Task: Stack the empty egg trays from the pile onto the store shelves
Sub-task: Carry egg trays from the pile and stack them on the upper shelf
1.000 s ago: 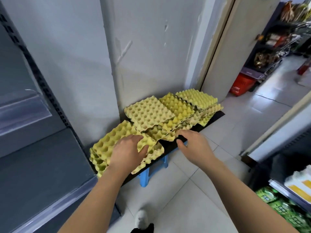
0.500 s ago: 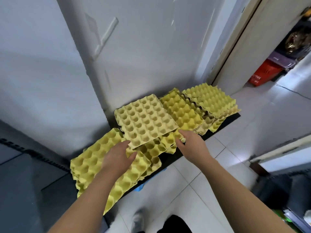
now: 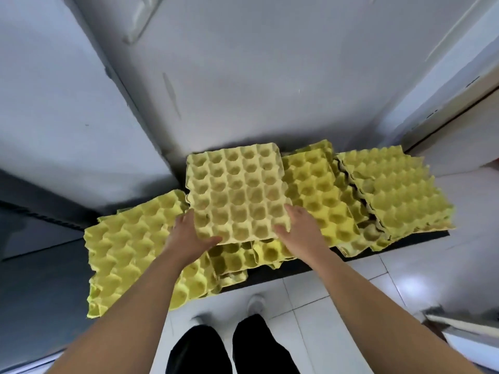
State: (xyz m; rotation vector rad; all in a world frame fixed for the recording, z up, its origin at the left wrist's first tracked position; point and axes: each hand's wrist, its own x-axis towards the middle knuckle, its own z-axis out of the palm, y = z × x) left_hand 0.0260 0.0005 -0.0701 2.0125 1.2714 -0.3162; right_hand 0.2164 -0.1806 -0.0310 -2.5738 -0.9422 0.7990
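Note:
Several yellow pulp egg trays lie in loose piles on a low black board point(image 3: 405, 245) against the wall. The pale top tray point(image 3: 235, 193) sits in the middle of the pile. My left hand point(image 3: 187, 236) grips its near left corner, thumb hooked under the front edge. My right hand point(image 3: 297, 228) holds its near right corner, fingers on the tray's right edge. A left stack point(image 3: 129, 247) leans beside the dark shelf unit. Brighter trays point(image 3: 316, 190) and a right stack point(image 3: 397, 190) lie to the right.
A dark grey shelf unit point(image 3: 35, 279) stands at the left. The grey wall point(image 3: 243, 76) rises right behind the trays. White floor tiles point(image 3: 378, 287) lie in front, with my legs and shoes point(image 3: 229, 344) at the bottom. A door frame point(image 3: 445, 109) is at the right.
My view has tilted down and closer to the pile. Both hands moved from the lower trays onto the near corners of the pale top tray and took hold of it.

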